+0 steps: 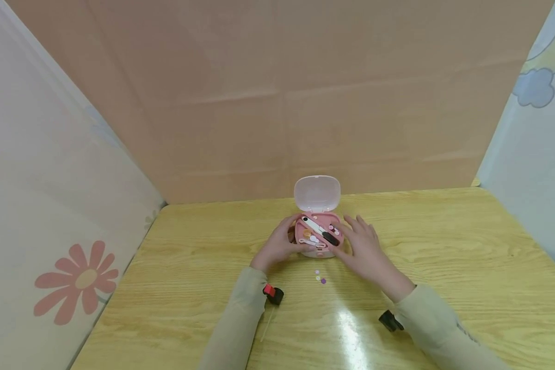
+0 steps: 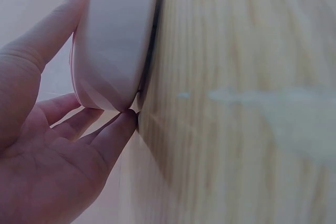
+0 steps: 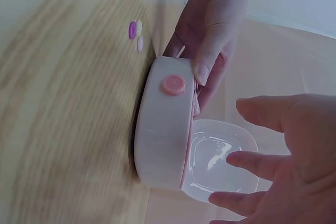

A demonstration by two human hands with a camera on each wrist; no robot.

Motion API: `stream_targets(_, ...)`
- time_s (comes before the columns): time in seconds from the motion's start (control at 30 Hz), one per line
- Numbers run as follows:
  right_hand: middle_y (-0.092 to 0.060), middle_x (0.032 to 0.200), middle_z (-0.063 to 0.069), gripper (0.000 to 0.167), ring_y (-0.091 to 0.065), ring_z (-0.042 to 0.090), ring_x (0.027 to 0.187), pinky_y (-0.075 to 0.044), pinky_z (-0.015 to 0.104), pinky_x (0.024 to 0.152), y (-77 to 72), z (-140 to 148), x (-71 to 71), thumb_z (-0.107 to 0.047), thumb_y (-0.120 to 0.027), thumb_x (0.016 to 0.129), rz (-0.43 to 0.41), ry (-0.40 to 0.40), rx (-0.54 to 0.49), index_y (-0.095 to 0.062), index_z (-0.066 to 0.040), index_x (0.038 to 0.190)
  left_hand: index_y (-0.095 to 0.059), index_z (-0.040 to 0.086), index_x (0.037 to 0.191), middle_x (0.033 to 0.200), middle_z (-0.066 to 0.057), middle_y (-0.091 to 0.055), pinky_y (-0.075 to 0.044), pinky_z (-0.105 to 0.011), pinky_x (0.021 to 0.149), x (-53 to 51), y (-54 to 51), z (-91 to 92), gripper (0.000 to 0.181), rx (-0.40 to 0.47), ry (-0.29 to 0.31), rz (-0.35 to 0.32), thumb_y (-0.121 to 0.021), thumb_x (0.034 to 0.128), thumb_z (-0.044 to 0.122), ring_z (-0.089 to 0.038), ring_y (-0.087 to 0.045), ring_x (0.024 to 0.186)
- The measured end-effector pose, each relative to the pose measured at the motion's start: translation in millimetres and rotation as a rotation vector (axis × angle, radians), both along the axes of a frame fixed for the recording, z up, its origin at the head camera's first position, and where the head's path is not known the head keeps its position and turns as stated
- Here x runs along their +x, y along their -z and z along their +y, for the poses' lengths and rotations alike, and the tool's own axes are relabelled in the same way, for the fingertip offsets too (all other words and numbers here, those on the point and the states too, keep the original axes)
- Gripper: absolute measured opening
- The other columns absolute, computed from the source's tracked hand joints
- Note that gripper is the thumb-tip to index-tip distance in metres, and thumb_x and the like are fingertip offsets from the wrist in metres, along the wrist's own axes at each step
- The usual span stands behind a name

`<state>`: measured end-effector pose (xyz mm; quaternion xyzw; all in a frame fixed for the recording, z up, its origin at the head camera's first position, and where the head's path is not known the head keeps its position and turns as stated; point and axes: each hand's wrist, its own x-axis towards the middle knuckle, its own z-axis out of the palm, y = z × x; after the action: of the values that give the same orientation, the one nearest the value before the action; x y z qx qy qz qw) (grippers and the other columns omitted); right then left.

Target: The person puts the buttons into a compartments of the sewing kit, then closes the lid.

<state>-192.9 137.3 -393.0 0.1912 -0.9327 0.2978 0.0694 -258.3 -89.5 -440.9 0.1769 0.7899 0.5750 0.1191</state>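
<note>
A small pink-and-white sewing box [image 1: 320, 254] stands on the table with its clear lid [image 1: 317, 193] raised at the back. Across its tray lies a slim white-and-black tool [image 1: 320, 230], its exact kind unclear. Beside it are a pale safety pin [image 1: 312, 243] and several small buttons [image 1: 314, 238]. My left hand [image 1: 279, 244] grips the box's left side, thumb along the front edge and fingers round the end. Over the right side hovers my right hand [image 1: 364, 250], fingers spread, holding nothing in the right wrist view.
In front of the box, three loose buttons [image 1: 323, 281], purple and pale, lie on the wooden table [image 1: 189, 288]. A tan backdrop [image 1: 277, 128] rises behind the table, with patterned white walls at either side. Both wrists carry black straps.
</note>
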Motion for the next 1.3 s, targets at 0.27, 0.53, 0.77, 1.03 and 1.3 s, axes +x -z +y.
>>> stream_targets(0.27,-0.032,0.144,0.031,0.061,-0.017,0.054,0.133,-0.010,0.069,0.104,6.3,3,12.1,-0.028,-0.069,0.088,-0.008,-0.005,0.025,-0.048,0.002,0.137,-0.035,0.015,0.148,0.136,-0.002,-0.043,-0.046,-0.029,0.094,2.7,-2.5,0.0,0.087,0.027,0.020,0.008,-0.083,0.0748,0.013,-0.018,-0.054,0.113)
stream_targets(0.53,-0.032,0.144,0.031,0.061,-0.018,0.054,0.133,-0.010,0.067,0.105,12.1,5,19.1,-0.026,-0.071,0.086,0.008,-0.020,0.031,-0.049,-0.003,0.138,-0.035,0.018,0.148,0.138,0.001,-0.041,-0.045,-0.026,0.095,0.8,-0.1,0.3,0.089,-0.016,-0.008,-0.018,-0.084,0.0736,0.017,-0.013,-0.052,0.116)
stream_targets(0.77,-0.031,0.146,0.027,0.062,-0.018,0.053,0.134,-0.012,0.067,0.105,14.4,3,24.8,-0.026,-0.072,0.087,-0.001,-0.044,0.027,-0.047,-0.005,0.140,-0.033,0.017,0.149,0.140,0.000,-0.040,-0.045,-0.027,0.094,1.5,-0.9,1.0,0.091,-0.011,-0.015,-0.020,-0.084,0.0739,0.016,-0.014,-0.052,0.116)
stream_targets(1.03,-0.029,0.148,0.025,0.064,-0.017,0.053,0.134,-0.012,0.066,0.106,11.7,3,31.3,-0.027,-0.071,0.087,-0.014,-0.042,0.026,-0.045,-0.004,0.141,-0.035,0.018,0.148,0.137,0.001,-0.042,-0.045,-0.027,0.095,2.1,-1.1,2.3,0.088,0.003,-0.015,-0.024,-0.084,0.0739,0.017,-0.014,-0.053,0.115)
stream_targets(1.3,-0.031,0.146,0.028,0.066,-0.024,0.055,0.131,-0.018,0.067,0.104,11.7,1,40.7,-0.026,-0.072,0.086,-0.008,-0.046,0.023,-0.045,-0.004,0.141,-0.035,0.021,0.147,0.137,0.001,-0.043,-0.045,-0.031,0.096,3.1,-1.6,1.2,0.088,0.000,-0.016,-0.008,-0.084,0.0736,0.018,-0.017,-0.053,0.115)
